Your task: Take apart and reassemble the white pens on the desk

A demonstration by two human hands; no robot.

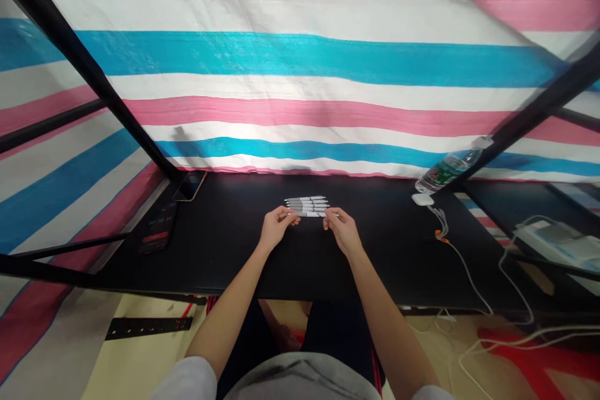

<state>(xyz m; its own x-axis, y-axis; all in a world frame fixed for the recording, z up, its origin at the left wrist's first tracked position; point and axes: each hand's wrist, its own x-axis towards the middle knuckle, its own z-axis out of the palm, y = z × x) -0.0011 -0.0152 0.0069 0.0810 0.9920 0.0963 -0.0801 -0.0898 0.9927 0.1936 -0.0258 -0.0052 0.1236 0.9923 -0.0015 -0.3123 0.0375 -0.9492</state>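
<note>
Striped tarp [300, 56] over a black desk [225, 244], a white pen [310, 214] pinched at both ends

Pink, white and blue bands of the tarp fill the top and sides of the frame, crossed by black metal poles [79, 62]. At the centre of the desk, a row of slim white pens [305, 203] lies parallel and close together. Just below that row, the left hand [277, 228] and the right hand [342, 231] both grasp the white pen, their fingers closed around its two ends, while the pen spans the gap between them. Grey sleeves [187, 381] show at the bottom of the frame.

Toward the upper left of the desk lies a smartphone [190, 186], with a dark flat device [157, 228] nearer the left edge. To the right, a water bottle [447, 165] with a green label tilts beside a pole, above a small white round object [422, 199]. A white cable [464, 269] runs from there over the desk's front edge.
</note>
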